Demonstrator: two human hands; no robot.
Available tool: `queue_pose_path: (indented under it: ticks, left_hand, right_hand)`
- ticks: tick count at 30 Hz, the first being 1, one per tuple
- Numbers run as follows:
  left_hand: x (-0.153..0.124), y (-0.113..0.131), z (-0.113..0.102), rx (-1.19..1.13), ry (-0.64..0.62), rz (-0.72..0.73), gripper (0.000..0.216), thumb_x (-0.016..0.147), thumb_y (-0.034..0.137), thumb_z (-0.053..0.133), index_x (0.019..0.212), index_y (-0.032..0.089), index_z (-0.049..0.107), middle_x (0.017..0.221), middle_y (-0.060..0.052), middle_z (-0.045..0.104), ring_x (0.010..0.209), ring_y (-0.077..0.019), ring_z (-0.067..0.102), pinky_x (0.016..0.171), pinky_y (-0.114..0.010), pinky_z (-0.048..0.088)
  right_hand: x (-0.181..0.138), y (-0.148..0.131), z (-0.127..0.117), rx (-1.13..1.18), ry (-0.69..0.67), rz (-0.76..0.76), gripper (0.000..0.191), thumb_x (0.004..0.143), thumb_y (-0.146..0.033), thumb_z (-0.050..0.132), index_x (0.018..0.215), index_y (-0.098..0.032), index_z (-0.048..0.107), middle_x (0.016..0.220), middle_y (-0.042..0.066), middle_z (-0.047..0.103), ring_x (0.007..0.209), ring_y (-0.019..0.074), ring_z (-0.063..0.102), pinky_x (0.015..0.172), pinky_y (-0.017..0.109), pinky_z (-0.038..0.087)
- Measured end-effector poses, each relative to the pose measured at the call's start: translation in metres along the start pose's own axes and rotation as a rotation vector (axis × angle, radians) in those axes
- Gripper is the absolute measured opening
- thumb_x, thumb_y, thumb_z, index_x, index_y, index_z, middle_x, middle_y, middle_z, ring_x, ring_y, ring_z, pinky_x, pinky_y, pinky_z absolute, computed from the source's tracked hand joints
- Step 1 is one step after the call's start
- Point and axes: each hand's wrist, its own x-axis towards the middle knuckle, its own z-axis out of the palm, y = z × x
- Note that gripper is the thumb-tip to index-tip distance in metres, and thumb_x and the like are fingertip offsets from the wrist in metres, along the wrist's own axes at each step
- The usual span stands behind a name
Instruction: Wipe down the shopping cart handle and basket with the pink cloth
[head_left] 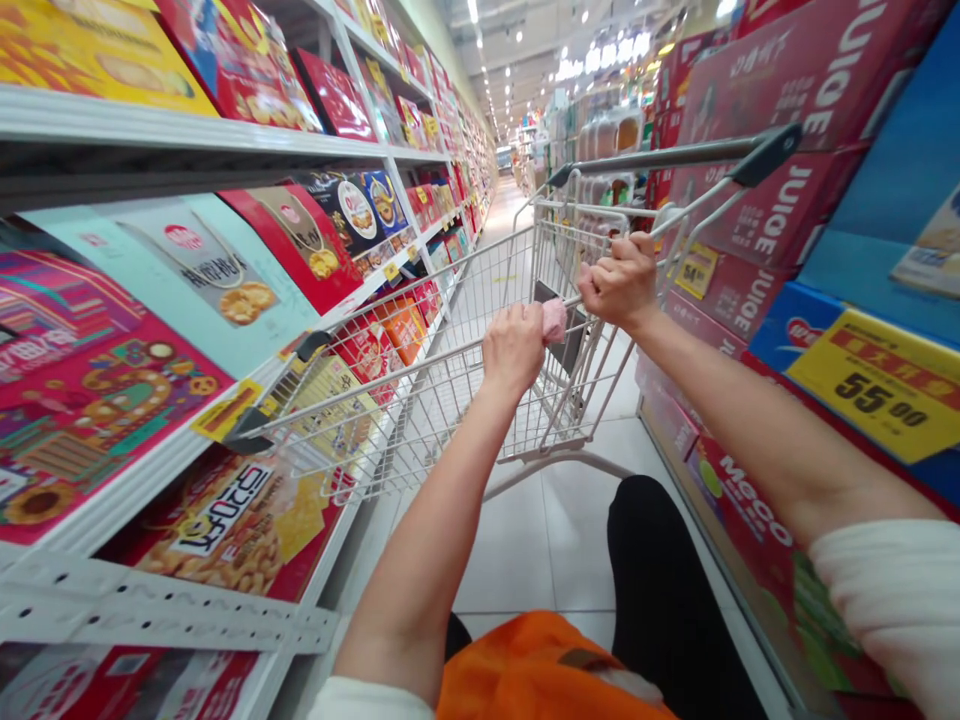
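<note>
A wire shopping cart [420,395] stands sideways across the aisle in front of me, its basket seen from the side. My left hand [514,345] is closed over the near top rail. A small pink cloth [553,320] sticks out beside its thumb, against the rail. Further right, my right hand [621,280] is wrapped round the rail close to the handle end. The cart's dark handle bar [667,158] runs above and beyond my right hand, touched by neither hand. Wire mesh and the tiled floor show through the basket.
Shelves [187,135] of boxed snacks line the left, close to the cart's front corner. Stacked red juice cartons [757,180] and a yellow price sign [885,385] stand on the right. My black-clad leg [667,590] is behind the cart. The tiled aisle [504,205] runs on ahead.
</note>
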Motion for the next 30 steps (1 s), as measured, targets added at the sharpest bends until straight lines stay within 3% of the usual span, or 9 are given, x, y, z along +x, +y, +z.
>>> queue_pose_path:
  ticks: [3, 8, 12, 15, 17, 20, 23, 26, 30]
  left_hand:
    - [0.000, -0.002, -0.005, -0.009, -0.024, 0.096, 0.029, 0.096, 0.024, 0.049, 0.121, 0.015, 0.059, 0.112, -0.014, 0.065, 0.102, -0.0277, 0.061, 0.079, -0.036, 0.047]
    - [-0.006, -0.016, -0.014, -0.052, -0.045, 0.229, 0.057, 0.098, 0.053, 0.050, 0.140, 0.014, 0.048, 0.121, -0.015, 0.063, 0.109, -0.0291, 0.059, 0.086, -0.036, 0.046]
    - [0.001, -0.009, -0.007, -0.125, -0.036, 0.063, 0.056, 0.098, 0.067, 0.043, 0.121, 0.019, 0.060, 0.112, -0.012, 0.066, 0.104, -0.0278, 0.062, 0.081, -0.034, 0.046]
    - [0.007, -0.002, 0.002, -0.129, 0.013, -0.079, 0.045, 0.099, 0.062, 0.048, 0.106, 0.020, 0.064, 0.107, -0.011, 0.067, 0.099, -0.0275, 0.065, 0.077, -0.035, 0.047]
    - [0.007, -0.004, 0.006, -0.131, 0.069, -0.075, 0.037, 0.099, 0.055, 0.052, 0.101, 0.021, 0.066, 0.120, -0.014, 0.065, 0.100, -0.0275, 0.065, 0.075, -0.037, 0.048]
    - [0.002, -0.020, 0.007, -0.090, 0.173, -0.005, 0.030, 0.098, 0.050, 0.057, 0.094, 0.021, 0.066, 0.137, -0.015, 0.059, 0.116, -0.0307, 0.061, 0.089, -0.044, 0.050]
    - [-0.009, -0.044, 0.005, 0.001, 0.160, 0.065, 0.030, 0.099, 0.048, 0.056, 0.093, 0.021, 0.065, 0.109, -0.013, 0.071, 0.113, -0.0296, 0.063, 0.103, -0.051, 0.045]
    - [-0.025, -0.068, 0.004, 0.083, 0.102, 0.053, 0.035, 0.100, 0.051, 0.052, 0.093, 0.020, 0.065, 0.088, -0.010, 0.072, 0.091, -0.0249, 0.068, 0.096, -0.044, 0.050]
    - [-0.048, -0.098, 0.009, 0.136, 0.137, 0.012, 0.040, 0.100, 0.055, 0.049, 0.102, 0.019, 0.067, 0.093, -0.013, 0.073, 0.090, -0.0261, 0.070, 0.078, -0.036, 0.055]
  right_hand:
    - [0.003, 0.004, -0.002, 0.002, -0.029, 0.000, 0.045, 0.096, -0.041, 0.040, 0.057, -0.023, 0.054, 0.060, 0.005, 0.060, 0.086, 0.0243, 0.057, 0.095, 0.056, 0.039]
    - [0.005, 0.005, -0.004, -0.003, -0.095, 0.007, 0.050, 0.099, -0.046, 0.035, 0.055, -0.025, 0.048, 0.057, 0.005, 0.056, 0.087, 0.0224, 0.054, 0.095, 0.050, 0.036]
    - [0.004, 0.003, -0.001, -0.023, -0.031, 0.006, 0.045, 0.096, -0.040, 0.040, 0.054, -0.024, 0.047, 0.058, 0.004, 0.058, 0.088, 0.0236, 0.057, 0.094, 0.051, 0.037]
    - [0.004, 0.002, -0.001, -0.014, -0.007, -0.023, 0.042, 0.093, -0.036, 0.044, 0.052, -0.024, 0.043, 0.057, 0.003, 0.057, 0.083, 0.0228, 0.057, 0.092, 0.051, 0.039]
    - [0.005, 0.003, -0.003, 0.010, -0.021, -0.039, 0.043, 0.092, -0.037, 0.044, 0.051, -0.024, 0.039, 0.055, 0.003, 0.055, 0.080, 0.0216, 0.054, 0.090, 0.050, 0.038]
    - [0.007, 0.003, -0.008, 0.067, -0.063, -0.040, 0.049, 0.096, -0.043, 0.039, 0.051, -0.024, 0.034, 0.053, 0.003, 0.052, 0.079, 0.0197, 0.048, 0.089, 0.047, 0.035]
    - [0.007, 0.002, -0.011, 0.115, -0.089, -0.019, 0.053, 0.098, -0.050, 0.035, 0.051, -0.025, 0.029, 0.052, 0.003, 0.048, 0.079, 0.0188, 0.043, 0.090, 0.046, 0.032]
    - [0.007, 0.003, -0.010, 0.114, -0.100, -0.008, 0.052, 0.096, -0.052, 0.037, 0.051, -0.026, 0.030, 0.052, 0.002, 0.046, 0.078, 0.0190, 0.042, 0.090, 0.046, 0.033]
    - [0.006, 0.003, -0.005, 0.079, -0.085, -0.018, 0.049, 0.096, -0.046, 0.041, 0.051, -0.026, 0.039, 0.054, 0.002, 0.050, 0.080, 0.0193, 0.046, 0.094, 0.047, 0.034]
